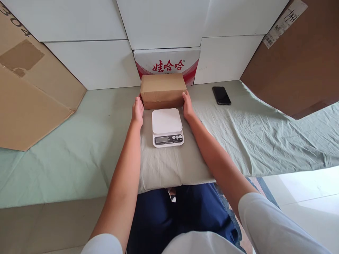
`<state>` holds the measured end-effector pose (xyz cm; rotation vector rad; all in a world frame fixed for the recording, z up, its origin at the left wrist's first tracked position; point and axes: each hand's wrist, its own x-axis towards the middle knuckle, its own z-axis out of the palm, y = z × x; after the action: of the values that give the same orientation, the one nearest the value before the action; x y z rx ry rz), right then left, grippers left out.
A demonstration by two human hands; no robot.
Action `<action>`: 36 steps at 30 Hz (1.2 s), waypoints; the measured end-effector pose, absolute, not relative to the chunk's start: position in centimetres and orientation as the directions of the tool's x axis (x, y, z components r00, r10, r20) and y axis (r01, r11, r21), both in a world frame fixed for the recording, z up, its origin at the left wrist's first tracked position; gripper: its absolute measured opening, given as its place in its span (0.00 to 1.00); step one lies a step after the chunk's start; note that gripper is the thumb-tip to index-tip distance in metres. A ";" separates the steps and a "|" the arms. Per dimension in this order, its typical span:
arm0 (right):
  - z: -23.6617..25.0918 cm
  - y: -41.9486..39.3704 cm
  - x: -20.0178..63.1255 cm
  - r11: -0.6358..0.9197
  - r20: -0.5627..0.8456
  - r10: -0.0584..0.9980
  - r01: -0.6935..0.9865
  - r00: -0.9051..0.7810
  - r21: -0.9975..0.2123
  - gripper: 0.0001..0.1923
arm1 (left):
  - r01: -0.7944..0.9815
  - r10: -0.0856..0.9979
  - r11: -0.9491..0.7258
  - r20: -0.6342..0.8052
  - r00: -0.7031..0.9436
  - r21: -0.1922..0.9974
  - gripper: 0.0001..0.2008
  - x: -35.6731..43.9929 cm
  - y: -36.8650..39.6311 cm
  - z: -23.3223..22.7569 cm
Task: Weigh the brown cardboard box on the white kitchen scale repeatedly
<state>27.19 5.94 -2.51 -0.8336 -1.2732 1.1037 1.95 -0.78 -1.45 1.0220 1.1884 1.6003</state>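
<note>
A closed brown cardboard box [163, 92] is held between my two hands behind the kitchen scale. My left hand [138, 110] presses against its left end, and my right hand [188, 105] grips its right end with the thumb on the front face. Whether the box rests on the cloth or hangs just above it, I cannot tell. The white digital kitchen scale [167, 121] lies between my forearms, its plate bare and its display and buttons facing me.
A green cloth [106, 141] covers the table. A black phone [221, 95] lies to the right. White panels [164, 21] and a white-and-red carton [166, 58] stand at the back. Large cardboard sheets flank the table at left [39, 95] and right [293, 67].
</note>
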 end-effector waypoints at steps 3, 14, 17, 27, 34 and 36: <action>-1.7 5.1 26.7 0.334 0.348 0.936 -0.188 -0.046 -0.923 0.46 | -0.173 0.953 -0.171 0.118 -0.279 0.970 0.40 2.2 -0.8 -1.5; -1.5 4.5 26.2 0.280 0.294 0.955 -0.193 -0.049 -0.941 0.50 | -0.167 0.941 -0.203 0.145 -0.306 0.965 0.42 2.5 -0.6 -2.3; -1.3 4.4 26.1 0.275 0.289 0.957 -0.199 -0.041 -0.940 0.51 | -0.164 0.942 -0.197 0.140 -0.304 0.967 0.42 2.4 -0.6 -2.2; -1.3 4.6 26.7 0.267 0.279 0.960 -0.209 -0.031 -0.941 0.45 | -0.167 0.956 -0.174 0.126 -0.266 0.970 0.43 2.5 -0.9 -1.7; -1.3 4.7 26.6 0.281 0.292 0.956 -0.209 -0.027 -0.937 0.45 | -0.172 0.960 -0.164 0.117 -0.255 0.971 0.43 2.3 -1.0 -1.4; -1.3 4.6 26.6 0.280 0.292 0.956 -0.205 -0.031 -0.938 0.46 | -0.169 0.961 -0.162 0.116 -0.252 0.972 0.43 2.4 -1.1 -1.3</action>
<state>26.58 4.64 -1.27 -0.8213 -1.2294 1.1232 2.43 -1.12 -1.33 1.0417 1.1672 1.5759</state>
